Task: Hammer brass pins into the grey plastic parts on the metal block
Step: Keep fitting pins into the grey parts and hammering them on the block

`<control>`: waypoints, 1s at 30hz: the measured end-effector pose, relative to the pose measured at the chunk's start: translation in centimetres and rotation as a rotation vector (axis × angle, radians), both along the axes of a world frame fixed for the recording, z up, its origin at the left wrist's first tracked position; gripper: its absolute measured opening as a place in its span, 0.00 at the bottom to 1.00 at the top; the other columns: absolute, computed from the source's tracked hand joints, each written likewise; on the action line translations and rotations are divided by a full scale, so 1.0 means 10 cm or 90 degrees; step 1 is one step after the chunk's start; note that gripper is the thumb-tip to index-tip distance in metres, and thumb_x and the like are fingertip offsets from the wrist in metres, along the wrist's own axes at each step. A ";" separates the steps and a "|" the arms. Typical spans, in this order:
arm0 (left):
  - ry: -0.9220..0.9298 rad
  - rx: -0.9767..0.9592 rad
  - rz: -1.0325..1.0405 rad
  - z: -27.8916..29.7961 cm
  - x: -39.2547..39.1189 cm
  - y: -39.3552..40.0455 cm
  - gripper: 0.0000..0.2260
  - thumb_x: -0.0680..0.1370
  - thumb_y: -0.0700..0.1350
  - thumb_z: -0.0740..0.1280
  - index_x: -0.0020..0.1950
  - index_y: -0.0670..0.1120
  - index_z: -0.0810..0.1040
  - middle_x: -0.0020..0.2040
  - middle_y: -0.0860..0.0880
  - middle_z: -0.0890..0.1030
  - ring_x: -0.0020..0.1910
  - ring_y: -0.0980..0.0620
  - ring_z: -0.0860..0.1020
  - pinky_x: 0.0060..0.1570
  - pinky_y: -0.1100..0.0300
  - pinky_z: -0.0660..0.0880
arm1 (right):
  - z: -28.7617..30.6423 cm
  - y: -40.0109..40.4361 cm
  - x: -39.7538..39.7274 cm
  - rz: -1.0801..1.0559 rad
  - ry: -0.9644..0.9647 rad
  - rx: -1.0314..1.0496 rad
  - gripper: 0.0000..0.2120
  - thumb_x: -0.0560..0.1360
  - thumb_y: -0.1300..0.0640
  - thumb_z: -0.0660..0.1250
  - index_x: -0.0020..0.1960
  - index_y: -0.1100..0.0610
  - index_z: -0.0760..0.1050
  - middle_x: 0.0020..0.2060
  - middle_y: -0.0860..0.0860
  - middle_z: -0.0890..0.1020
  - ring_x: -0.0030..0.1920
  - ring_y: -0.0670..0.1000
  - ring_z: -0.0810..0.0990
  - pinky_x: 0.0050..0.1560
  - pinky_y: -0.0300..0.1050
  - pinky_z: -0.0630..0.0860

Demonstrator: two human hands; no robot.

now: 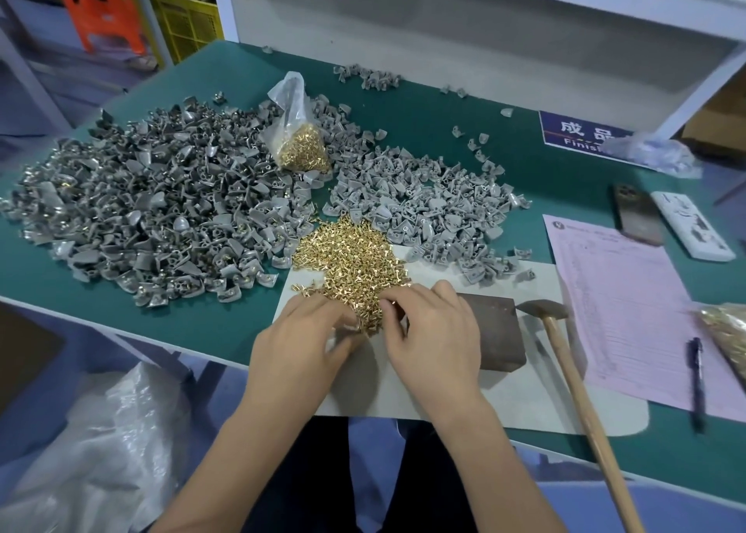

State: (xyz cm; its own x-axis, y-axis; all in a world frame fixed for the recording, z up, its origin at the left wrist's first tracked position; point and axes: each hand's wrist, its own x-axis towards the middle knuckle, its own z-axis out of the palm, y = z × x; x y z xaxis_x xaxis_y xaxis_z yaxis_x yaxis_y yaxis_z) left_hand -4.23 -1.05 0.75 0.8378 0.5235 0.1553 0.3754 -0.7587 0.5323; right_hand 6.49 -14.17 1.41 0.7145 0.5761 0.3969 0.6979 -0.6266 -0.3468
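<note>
Hands meet at the near edge of the loose heap of small brass pins, which lies on a pale grey mat on the green-topped workbench. The left hand has its fingers curled down into the pins; whether they pinch a grey part or a pin cannot be told. The right hand rests with its fingers bent and close together, fingertips touching the pins.

The brown rectangular metal block sits on the mat, just right of the right hand and partly hidden by it. The wooden-handled hammer lies just beside the block, head near its far corner, untouched.

Two heaps of grey plastic parts flank the pins: a large darker pile at left and a lighter pile at right. A clear plastic bag of brass pins stands between the piles. A pink paper form with a dark pen lies at right.
</note>
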 end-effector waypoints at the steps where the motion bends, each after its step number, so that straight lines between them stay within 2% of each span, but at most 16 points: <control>1: 0.003 -0.001 0.002 -0.01 0.00 0.00 0.05 0.75 0.56 0.72 0.47 0.59 0.78 0.46 0.62 0.77 0.50 0.61 0.71 0.39 0.60 0.72 | 0.00 0.00 0.00 0.001 -0.001 0.001 0.04 0.79 0.50 0.67 0.49 0.45 0.81 0.41 0.41 0.82 0.43 0.49 0.71 0.45 0.49 0.72; 4: -0.003 -0.007 0.005 -0.02 0.02 0.01 0.02 0.77 0.55 0.71 0.47 0.59 0.80 0.46 0.62 0.76 0.51 0.61 0.69 0.40 0.57 0.74 | 0.00 0.00 0.00 0.002 -0.006 0.007 0.04 0.79 0.51 0.67 0.49 0.45 0.81 0.41 0.41 0.82 0.43 0.49 0.71 0.45 0.48 0.72; 7: -0.006 0.017 -0.004 -0.04 0.05 0.01 0.01 0.78 0.52 0.69 0.47 0.58 0.80 0.46 0.61 0.76 0.51 0.59 0.70 0.38 0.61 0.70 | -0.01 -0.01 0.00 0.006 -0.010 0.007 0.04 0.79 0.51 0.67 0.48 0.44 0.80 0.40 0.41 0.82 0.43 0.48 0.70 0.45 0.49 0.72; 11: -0.024 0.014 -0.014 -0.05 0.07 0.00 0.04 0.80 0.53 0.65 0.48 0.57 0.78 0.47 0.60 0.76 0.53 0.58 0.71 0.41 0.63 0.65 | 0.00 -0.02 0.01 0.016 0.023 0.025 0.04 0.79 0.52 0.68 0.49 0.45 0.81 0.42 0.40 0.83 0.43 0.47 0.71 0.46 0.50 0.74; 13: -0.097 -0.082 0.008 -0.01 0.05 -0.02 0.04 0.81 0.54 0.64 0.49 0.58 0.77 0.48 0.62 0.77 0.51 0.62 0.73 0.42 0.63 0.67 | 0.04 -0.06 0.04 0.052 0.120 0.114 0.05 0.79 0.53 0.69 0.51 0.45 0.83 0.44 0.39 0.83 0.45 0.45 0.76 0.48 0.49 0.76; 16: -0.223 -0.376 0.015 0.13 0.09 -0.10 0.06 0.80 0.57 0.66 0.48 0.57 0.80 0.44 0.62 0.81 0.42 0.64 0.77 0.41 0.69 0.71 | 0.17 -0.16 0.07 0.151 0.324 0.272 0.08 0.78 0.57 0.71 0.55 0.47 0.83 0.47 0.41 0.85 0.49 0.47 0.83 0.50 0.46 0.79; 18: -0.261 -0.510 -0.024 0.26 0.17 -0.17 0.09 0.79 0.55 0.66 0.48 0.53 0.83 0.41 0.59 0.84 0.37 0.66 0.77 0.38 0.73 0.71 | 0.24 -0.21 0.05 0.194 0.364 0.304 0.10 0.77 0.58 0.72 0.56 0.48 0.82 0.47 0.44 0.85 0.47 0.50 0.83 0.49 0.47 0.80; 21: -0.256 -0.607 -0.067 0.38 0.31 -0.25 0.11 0.81 0.49 0.65 0.47 0.45 0.84 0.31 0.61 0.80 0.28 0.67 0.74 0.30 0.77 0.67 | 0.30 -0.27 0.04 0.173 0.353 0.335 0.11 0.75 0.59 0.76 0.56 0.50 0.83 0.45 0.44 0.85 0.45 0.50 0.83 0.48 0.46 0.80; 23: -0.215 -0.634 -0.082 0.38 0.40 -0.28 0.12 0.80 0.52 0.66 0.42 0.48 0.84 0.26 0.61 0.74 0.26 0.64 0.69 0.27 0.72 0.64 | 0.31 -0.35 0.08 0.136 0.312 0.357 0.10 0.74 0.59 0.77 0.54 0.51 0.84 0.43 0.43 0.85 0.45 0.48 0.84 0.48 0.40 0.79; 25: -0.174 -0.665 -0.091 0.38 0.49 -0.31 0.14 0.78 0.56 0.67 0.39 0.49 0.84 0.26 0.60 0.72 0.27 0.59 0.64 0.27 0.66 0.60 | 0.31 -0.45 0.15 0.113 0.273 0.365 0.07 0.74 0.59 0.77 0.51 0.53 0.85 0.42 0.43 0.86 0.45 0.46 0.85 0.47 0.39 0.80; 28: -0.174 -0.641 -0.146 0.40 0.63 -0.39 0.12 0.78 0.53 0.69 0.44 0.47 0.86 0.33 0.58 0.82 0.30 0.64 0.75 0.30 0.74 0.67 | 0.29 -0.61 0.24 0.084 0.234 0.358 0.03 0.76 0.59 0.75 0.49 0.54 0.85 0.41 0.43 0.86 0.44 0.45 0.84 0.46 0.42 0.79; 30: -0.160 -0.545 -0.179 0.40 0.75 -0.44 0.09 0.80 0.52 0.69 0.45 0.50 0.86 0.39 0.56 0.85 0.34 0.62 0.79 0.34 0.73 0.71 | 0.27 -0.72 0.30 0.041 0.227 0.369 0.03 0.78 0.58 0.73 0.50 0.51 0.84 0.43 0.42 0.86 0.46 0.46 0.84 0.46 0.39 0.78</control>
